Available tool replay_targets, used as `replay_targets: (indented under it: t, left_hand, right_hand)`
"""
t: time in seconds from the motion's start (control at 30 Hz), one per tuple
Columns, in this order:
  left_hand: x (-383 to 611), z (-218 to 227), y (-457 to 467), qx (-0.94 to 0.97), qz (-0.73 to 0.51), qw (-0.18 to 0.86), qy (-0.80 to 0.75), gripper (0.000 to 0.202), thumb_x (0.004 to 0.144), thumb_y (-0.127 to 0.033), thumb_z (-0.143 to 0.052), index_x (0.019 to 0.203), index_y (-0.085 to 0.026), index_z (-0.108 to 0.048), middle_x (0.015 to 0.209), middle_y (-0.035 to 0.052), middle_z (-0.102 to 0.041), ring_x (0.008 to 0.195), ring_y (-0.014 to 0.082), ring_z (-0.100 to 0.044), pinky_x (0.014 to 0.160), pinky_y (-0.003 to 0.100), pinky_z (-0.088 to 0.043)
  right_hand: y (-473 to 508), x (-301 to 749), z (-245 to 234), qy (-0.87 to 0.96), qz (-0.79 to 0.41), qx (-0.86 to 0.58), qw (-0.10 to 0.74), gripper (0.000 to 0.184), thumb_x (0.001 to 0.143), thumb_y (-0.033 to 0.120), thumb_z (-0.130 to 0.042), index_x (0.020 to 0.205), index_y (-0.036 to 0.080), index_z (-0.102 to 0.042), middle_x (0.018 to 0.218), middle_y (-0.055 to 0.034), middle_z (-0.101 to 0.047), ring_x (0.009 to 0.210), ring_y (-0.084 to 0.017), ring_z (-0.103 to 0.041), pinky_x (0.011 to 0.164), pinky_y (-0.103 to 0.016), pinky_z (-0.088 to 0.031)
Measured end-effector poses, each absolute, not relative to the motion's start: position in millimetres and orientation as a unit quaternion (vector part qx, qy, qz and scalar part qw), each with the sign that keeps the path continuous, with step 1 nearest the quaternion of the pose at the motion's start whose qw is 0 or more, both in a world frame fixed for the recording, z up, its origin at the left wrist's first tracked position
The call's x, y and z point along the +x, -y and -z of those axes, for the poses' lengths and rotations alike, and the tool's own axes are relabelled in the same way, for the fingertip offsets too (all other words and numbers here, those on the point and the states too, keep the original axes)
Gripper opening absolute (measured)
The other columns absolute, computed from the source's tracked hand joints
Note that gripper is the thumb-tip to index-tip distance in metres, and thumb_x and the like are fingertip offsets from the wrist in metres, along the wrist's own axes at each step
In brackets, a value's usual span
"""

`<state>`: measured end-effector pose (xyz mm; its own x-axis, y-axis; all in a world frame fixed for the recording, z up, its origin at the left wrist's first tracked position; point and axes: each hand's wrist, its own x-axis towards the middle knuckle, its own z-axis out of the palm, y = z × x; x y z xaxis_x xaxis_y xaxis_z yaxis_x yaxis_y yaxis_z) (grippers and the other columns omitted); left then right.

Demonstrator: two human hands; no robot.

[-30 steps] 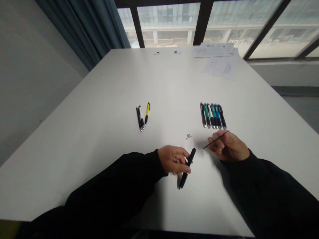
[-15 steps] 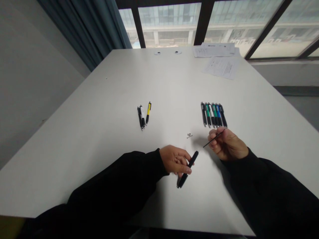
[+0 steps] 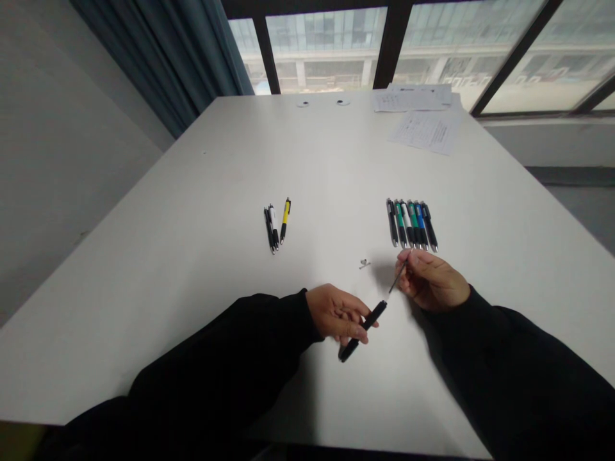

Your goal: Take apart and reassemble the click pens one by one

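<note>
Between thumb and fingers, my left hand (image 3: 340, 312) grips a black pen barrel (image 3: 376, 314), tilted with its upper end toward my right hand. My right hand (image 3: 431, 279) pinches a thin dark ink refill (image 3: 397, 279) at its upper end. The refill's lower tip points down at the barrel's open end, very close to it; whether it has entered cannot be made out. Small metallic pen parts (image 3: 364, 263) lie on the table just beyond my hands.
A row of several pens (image 3: 412, 224) lies beyond my right hand. Three pens, one of them a yellow pen (image 3: 286, 221), lie farther left. Printed papers (image 3: 427, 131) and two small white discs (image 3: 343, 102) rest near the far edge of the white table (image 3: 192, 256), by the window.
My right hand has moved left, bringing the refill to a steeper angle and nearer the barrel's end. The barrel in my left hand has tilted slightly toward the right.
</note>
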<state>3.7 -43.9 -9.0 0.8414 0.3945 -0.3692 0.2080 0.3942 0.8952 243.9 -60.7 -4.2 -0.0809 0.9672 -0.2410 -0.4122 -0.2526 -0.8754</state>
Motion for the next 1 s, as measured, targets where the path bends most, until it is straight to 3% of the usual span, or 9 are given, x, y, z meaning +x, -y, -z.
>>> replay_targets:
  t: [0.17, 0.4, 0.53, 0.63, 0.73, 1.0]
  left_hand:
    - [3.8, 11.4, 44.1, 0.536, -0.063, 0.794, -0.278, 0.041, 0.073, -0.039, -0.075, 0.103, -0.012, -0.067, 0.076, 0.0053, -0.071, 0.049, 0.0058, -0.058, 0.046, 0.016, -0.047]
    - [6.5, 12.1, 43.0, 0.541, -0.075, 0.789, -0.281, 0.041, 0.072, -0.041, -0.076, 0.097, -0.011, -0.063, 0.077, 0.0050, -0.069, 0.050, 0.0062, -0.058, 0.044, 0.015, -0.047]
    - [6.8, 9.6, 42.6, 0.554, -0.080, 0.778, -0.286, 0.041, 0.074, -0.040, -0.074, 0.099, -0.011, -0.062, 0.077, 0.0052, -0.069, 0.050, 0.0063, -0.058, 0.044, 0.015, -0.048]
    - [6.8, 9.3, 42.3, 0.564, -0.073, 0.771, -0.288, 0.041, 0.074, -0.040, -0.074, 0.099, -0.011, -0.062, 0.077, 0.0056, -0.069, 0.049, 0.0069, -0.058, 0.044, 0.016, -0.049]
    - [6.8, 10.5, 42.6, 0.564, -0.072, 0.771, -0.286, 0.041, 0.073, -0.041, -0.075, 0.099, -0.011, -0.062, 0.076, 0.0044, -0.068, 0.050, 0.0072, -0.059, 0.044, 0.017, -0.049]
    - [7.9, 14.5, 43.9, 0.566, -0.067, 0.768, -0.291, 0.041, 0.072, -0.041, -0.075, 0.099, -0.012, -0.062, 0.072, 0.0015, -0.066, 0.050, 0.0068, -0.058, 0.044, 0.016, -0.048]
  right_hand:
    - [65.0, 238.9, 3.4, 0.405, -0.588, -0.479, 0.511, 0.023, 0.077, 0.037, -0.074, 0.083, 0.015, -0.071, 0.063, -0.0011, -0.061, 0.046, -0.009, -0.051, 0.041, -0.021, -0.039]
    - [72.1, 229.1, -1.8, 0.570, -0.592, -0.434, 0.369, 0.026, 0.083, 0.036, -0.067, 0.090, 0.012, -0.073, 0.063, -0.0024, -0.059, 0.051, -0.009, -0.049, 0.046, -0.022, -0.040]
    - [70.8, 229.3, -0.3, 0.529, -0.625, -0.409, 0.402, 0.039, 0.078, 0.038, -0.072, 0.108, 0.014, -0.066, 0.069, -0.0007, -0.058, 0.049, -0.008, -0.047, 0.044, -0.021, -0.039]
    - [70.7, 231.1, 1.4, 0.506, -0.628, -0.423, 0.413, 0.026, 0.077, 0.037, -0.073, 0.086, 0.015, -0.064, 0.060, 0.0022, -0.053, 0.045, -0.008, -0.045, 0.041, -0.021, -0.036]
    - [72.0, 231.6, 2.4, 0.516, -0.618, -0.436, 0.403, 0.026, 0.077, 0.035, -0.074, 0.072, 0.015, -0.059, 0.052, 0.0046, -0.048, 0.042, -0.007, -0.039, 0.040, -0.021, -0.030]
    - [72.4, 232.1, 6.1, 0.508, -0.620, -0.431, 0.414, 0.023, 0.079, 0.034, -0.072, 0.083, 0.016, -0.059, 0.052, 0.0067, -0.046, 0.040, -0.006, -0.038, 0.039, -0.020, -0.028]
